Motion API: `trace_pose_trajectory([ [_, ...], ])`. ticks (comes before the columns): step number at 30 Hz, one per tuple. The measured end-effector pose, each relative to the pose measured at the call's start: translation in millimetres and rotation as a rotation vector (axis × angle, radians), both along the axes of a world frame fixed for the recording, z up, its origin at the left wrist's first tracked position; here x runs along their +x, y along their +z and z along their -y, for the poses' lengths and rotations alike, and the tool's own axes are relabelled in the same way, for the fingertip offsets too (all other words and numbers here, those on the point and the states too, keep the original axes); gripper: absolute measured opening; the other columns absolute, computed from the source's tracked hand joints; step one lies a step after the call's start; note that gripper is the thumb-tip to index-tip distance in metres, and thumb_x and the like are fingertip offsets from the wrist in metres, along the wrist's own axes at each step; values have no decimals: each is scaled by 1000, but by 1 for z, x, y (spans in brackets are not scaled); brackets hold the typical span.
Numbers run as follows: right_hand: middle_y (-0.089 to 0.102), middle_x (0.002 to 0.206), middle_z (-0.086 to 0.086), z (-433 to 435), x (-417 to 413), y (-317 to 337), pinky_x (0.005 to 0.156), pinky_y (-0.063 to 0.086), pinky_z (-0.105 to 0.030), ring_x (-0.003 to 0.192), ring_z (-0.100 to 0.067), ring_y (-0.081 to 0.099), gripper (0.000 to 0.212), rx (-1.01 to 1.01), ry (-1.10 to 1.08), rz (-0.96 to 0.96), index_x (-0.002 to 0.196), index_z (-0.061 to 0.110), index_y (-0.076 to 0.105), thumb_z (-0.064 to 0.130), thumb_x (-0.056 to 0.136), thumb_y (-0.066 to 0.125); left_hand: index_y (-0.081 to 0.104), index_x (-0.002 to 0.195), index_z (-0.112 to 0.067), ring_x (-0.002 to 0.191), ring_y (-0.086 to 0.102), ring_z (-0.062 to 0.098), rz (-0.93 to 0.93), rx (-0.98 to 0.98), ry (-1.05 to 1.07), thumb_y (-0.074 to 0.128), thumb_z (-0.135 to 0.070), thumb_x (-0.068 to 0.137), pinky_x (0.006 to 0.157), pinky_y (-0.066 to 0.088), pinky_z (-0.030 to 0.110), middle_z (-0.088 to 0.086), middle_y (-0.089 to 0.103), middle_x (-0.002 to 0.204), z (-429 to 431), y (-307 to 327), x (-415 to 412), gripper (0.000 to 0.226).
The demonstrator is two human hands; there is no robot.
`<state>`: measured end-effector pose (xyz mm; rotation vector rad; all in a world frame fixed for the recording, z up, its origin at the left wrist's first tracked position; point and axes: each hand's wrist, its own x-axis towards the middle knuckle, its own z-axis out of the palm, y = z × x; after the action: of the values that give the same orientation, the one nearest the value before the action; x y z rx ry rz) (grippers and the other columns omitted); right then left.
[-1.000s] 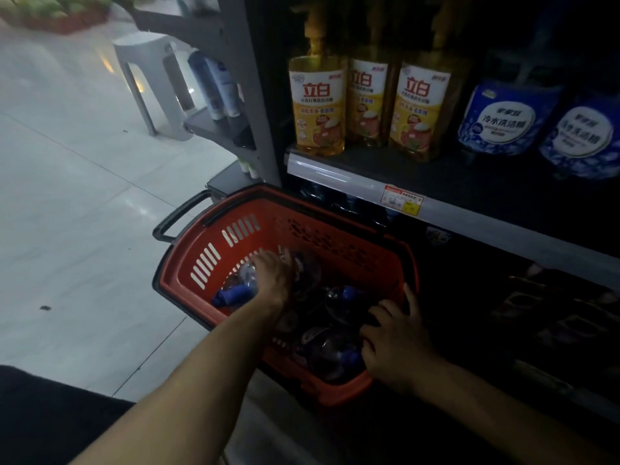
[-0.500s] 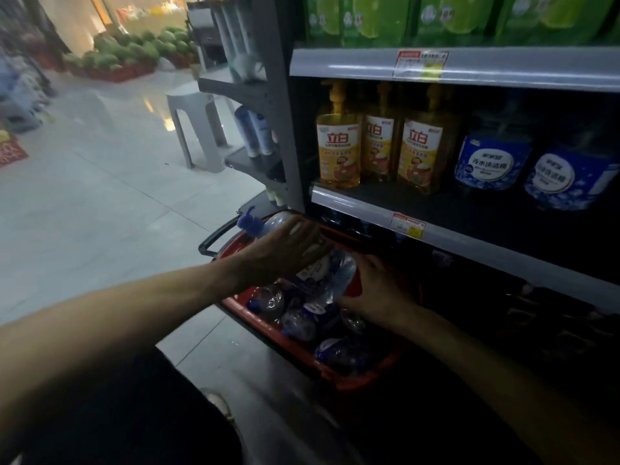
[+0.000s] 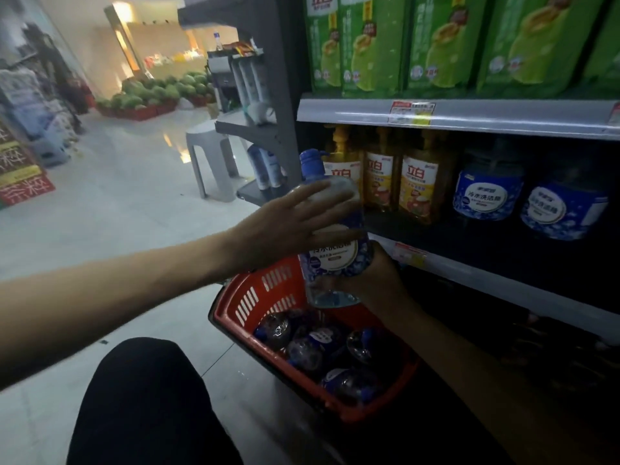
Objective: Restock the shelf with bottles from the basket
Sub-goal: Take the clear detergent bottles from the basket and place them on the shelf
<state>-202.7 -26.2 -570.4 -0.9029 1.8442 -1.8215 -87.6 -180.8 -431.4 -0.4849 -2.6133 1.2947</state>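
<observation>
A clear bottle with a blue pump cap and blue label [image 3: 332, 263] is upright in the air above the red basket [image 3: 268, 290]. My left hand [image 3: 292, 226] lies across its upper part, fingers spread. My right hand [image 3: 372, 280] grips its lower half from the right. Several more blue-capped bottles [image 3: 302, 344] lie in the basket on the floor. The middle shelf [image 3: 503, 253] carries yellow pump bottles [image 3: 416, 186] on the left and two blue-labelled bottles [image 3: 486, 193] to the right, with dark room in front of them.
Green refill packs [image 3: 446, 41] fill the shelf above. A grey plastic stool [image 3: 211, 159] stands by the shelf end with small tubes on side racks. My dark-trousered knee [image 3: 144, 407] is at bottom left. Open tiled floor stretches left toward a fruit display [image 3: 154, 92].
The bottle has risen from just above the basket to the height of the middle shelf, and now stands upright. My right hand has taken hold of its lower half. My head has tilted upward.
</observation>
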Motion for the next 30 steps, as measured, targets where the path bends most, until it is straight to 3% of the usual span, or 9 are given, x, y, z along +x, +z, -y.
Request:
trace_pose_trajectory([
  [2, 72, 121, 1, -5, 2, 3, 90, 60, -45, 112, -17, 69, 100, -14, 6, 66, 131, 17, 59, 34, 43, 105, 9, 166, -22, 158, 14, 40, -254, 200, -3, 66, -22, 97, 128, 13, 56, 22, 13, 171, -5, -21, 5, 90],
  [4, 72, 120, 4, -14, 6, 6, 89, 60, -46, 112, -18, 69, 107, -25, -17, 114, 131, 23, 59, 41, 36, 105, 16, 164, -24, 152, 29, 44, -438, 631, 67, 66, -25, 95, 122, 29, 55, 23, 20, 168, -21, -46, 11, 86],
  [6, 72, 119, 7, -25, 8, 9, 87, 61, -44, 109, -15, 70, 105, -24, -63, 121, 128, 27, 60, 41, 34, 105, 11, 164, -27, 135, 49, 44, -559, 1054, 140, 68, -13, 89, 97, 55, 50, 17, 17, 167, -33, -64, 10, 95],
  [9, 72, 119, 7, -46, 6, 14, 86, 62, -40, 110, -15, 70, 101, -64, -79, 89, 129, 23, 59, 29, 38, 104, 11, 162, -37, 130, 57, 28, -578, 1591, 105, 70, 1, 90, 91, 61, 40, 5, 31, 159, -63, -67, 4, 101],
  [13, 69, 126, 1, -77, 4, 24, 88, 60, -33, 116, -16, 67, 106, -121, -79, 94, 132, 17, 56, 33, 37, 101, 60, 118, -34, 99, 74, 10, -399, 2277, 213, 46, 3, 102, 71, 60, 20, -5, 72, 115, -108, -58, 1, 43],
  [16, 67, 131, 0, -107, -3, 29, 94, 58, -39, 120, -17, 65, 101, -112, -102, 29, 137, 16, 53, 22, 49, 100, 64, 107, -22, 81, 73, -2, -293, 2343, 352, 41, -2, 106, 62, 56, 14, 1, 73, 108, -127, -62, -3, 31],
  [19, 67, 124, 5, -138, -15, 33, 86, 59, -25, 113, -5, 66, 85, -112, -163, 17, 130, 22, 53, -4, 60, 92, 60, 118, -21, 87, 73, -1, -144, 2434, 326, 54, -9, 102, 65, 56, 14, -1, 72, 114, -150, -67, -17, 21],
  [26, 69, 112, 29, -217, -37, 13, 76, 56, -17, 106, 3, 67, 89, -54, -397, -162, 121, 39, 51, 8, 52, 99, 62, 122, -20, 97, 74, 2, 90, 2302, 233, 94, -20, 68, 76, 61, 20, -13, 78, 105, -215, -81, -73, 62],
  [30, 67, 124, 20, -271, -57, 8, 86, 59, -28, 112, -2, 66, 95, 24, -501, -224, 131, 36, 51, 27, 52, 101, 60, 130, -16, 103, 73, 5, 47, 2242, 176, 99, -28, 57, 81, 61, 24, -5, 75, 117, -260, -104, -109, 84],
])
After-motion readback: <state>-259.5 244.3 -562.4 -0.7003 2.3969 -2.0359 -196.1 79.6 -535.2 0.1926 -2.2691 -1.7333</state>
